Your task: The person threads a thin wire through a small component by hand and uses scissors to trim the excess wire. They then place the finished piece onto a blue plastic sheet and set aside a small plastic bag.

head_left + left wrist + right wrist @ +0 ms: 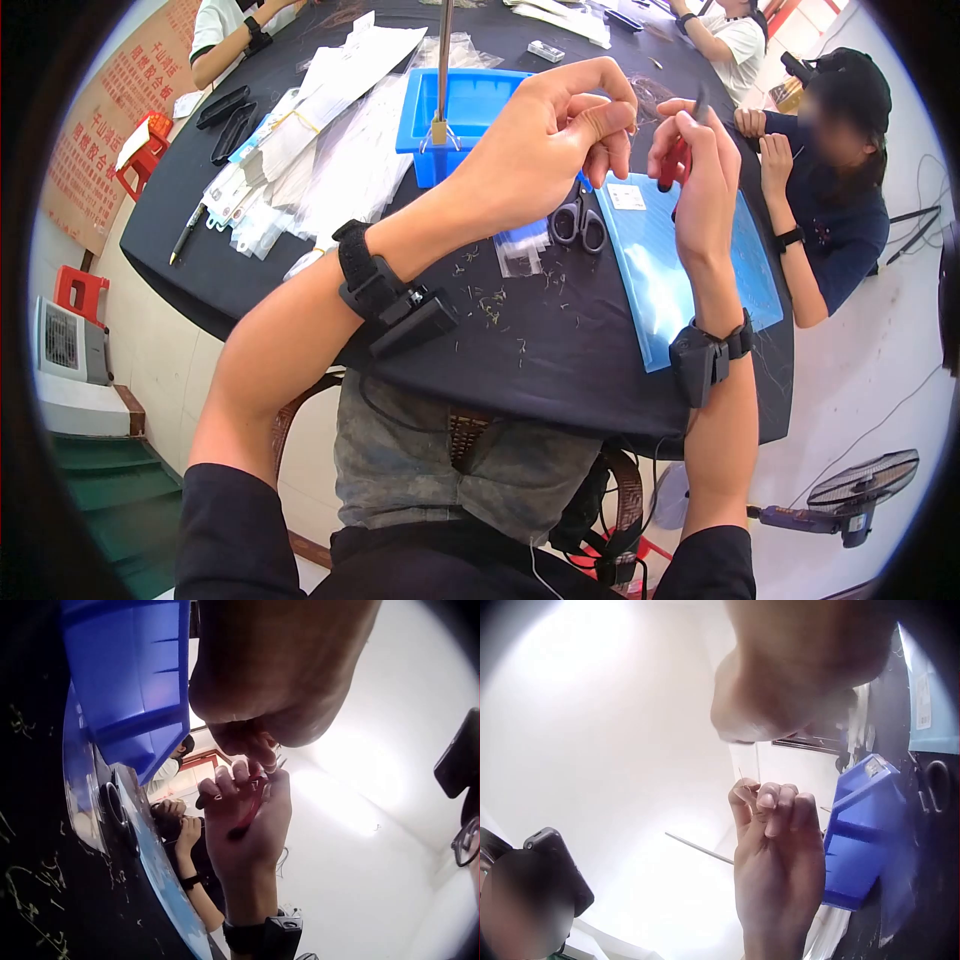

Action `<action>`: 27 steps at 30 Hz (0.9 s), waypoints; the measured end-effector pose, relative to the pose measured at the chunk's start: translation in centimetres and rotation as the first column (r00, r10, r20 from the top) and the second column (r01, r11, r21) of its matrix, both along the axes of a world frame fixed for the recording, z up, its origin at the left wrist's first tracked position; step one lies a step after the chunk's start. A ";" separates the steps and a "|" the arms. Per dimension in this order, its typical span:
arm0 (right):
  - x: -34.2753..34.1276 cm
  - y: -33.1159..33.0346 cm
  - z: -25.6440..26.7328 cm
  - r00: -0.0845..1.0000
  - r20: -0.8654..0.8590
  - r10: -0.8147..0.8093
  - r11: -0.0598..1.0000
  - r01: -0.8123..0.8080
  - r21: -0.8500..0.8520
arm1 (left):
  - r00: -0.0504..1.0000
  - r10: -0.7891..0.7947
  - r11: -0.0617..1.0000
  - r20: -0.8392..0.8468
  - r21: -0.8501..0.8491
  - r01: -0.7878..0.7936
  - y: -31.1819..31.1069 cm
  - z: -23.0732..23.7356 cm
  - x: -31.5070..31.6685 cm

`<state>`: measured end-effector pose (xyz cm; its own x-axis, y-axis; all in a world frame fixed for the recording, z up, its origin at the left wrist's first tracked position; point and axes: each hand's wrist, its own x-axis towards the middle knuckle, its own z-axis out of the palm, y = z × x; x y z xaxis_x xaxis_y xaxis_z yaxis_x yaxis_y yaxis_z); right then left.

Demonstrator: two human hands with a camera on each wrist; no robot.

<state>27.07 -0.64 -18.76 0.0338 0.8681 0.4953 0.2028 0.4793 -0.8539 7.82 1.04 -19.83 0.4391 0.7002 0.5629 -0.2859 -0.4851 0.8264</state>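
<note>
My left hand (560, 125) is raised above the table, near the blue bin (425, 160), with thumb and fingertips pinched together. In the right wrist view a very fine strand (741, 774) sticks up from those fingertips. Facing it is my right hand (705, 185), its fingers curled round a red-handled tool (672, 165) with dark handle ends. The left wrist view shows that tool's curved red handle (251, 810) across the palm, and a small pointed metal tip near the thumb. My hands are close together, fingertips toward each other.
Below the hands lie dark-handled scissors (578, 228) and a light-blue folder (640, 280). Small clippings (490, 300) are scattered on the black tablecloth. A metal rod (443, 70) rises beside the bin; plastic sleeves (330, 130) pile up left. Another person (840, 180) sits at the right.
</note>
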 end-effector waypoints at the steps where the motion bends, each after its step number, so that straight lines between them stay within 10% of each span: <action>1: 0.2 0.1 0.2 0.996 0.052 -0.066 0.997 0.069 -0.047 | 1.000 -0.007 1.000 0.010 0.005 0.007 0.0 -0.1 0.1; 3: 1.0 1.3 -1.1 0.961 0.193 -0.196 0.971 0.217 -0.096 | 1.000 -0.017 1.000 0.019 0.009 0.017 0.1 -0.1 0.1; 5: 1.0 1.4 -1.5 0.681 0.645 -0.345 0.887 0.462 -0.013 | 0.999 -0.031 0.999 0.030 0.040 0.030 0.2 -0.2 0.0; 9: 1.6 1.3 -2.4 0.520 0.833 -0.189 0.878 0.469 -0.093 | 0.999 -0.015 0.998 0.033 0.066 0.013 0.4 -0.2 -0.2; 16: 0.9 0.6 -3.5 0.375 0.917 -0.132 0.869 0.490 -0.075 | 0.997 0.033 0.999 0.068 0.028 -0.035 0.5 -0.3 -0.1; 23: 1.3 0.9 -3.5 0.448 0.893 -0.031 0.912 0.379 -0.158 | 0.993 0.094 0.996 0.070 -0.008 -0.093 0.6 -0.6 -0.1; 27: 0.1 -0.4 -2.6 0.237 0.921 -0.310 0.875 0.450 0.179 | 0.989 0.124 0.992 0.083 -0.001 -0.124 0.7 -0.8 -0.2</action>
<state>27.12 -1.00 -21.35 -0.0277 0.9332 0.3582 0.9990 0.0389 -0.0241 7.61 1.75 -20.62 0.3009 0.7441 0.5965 -0.2907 -0.5241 0.8005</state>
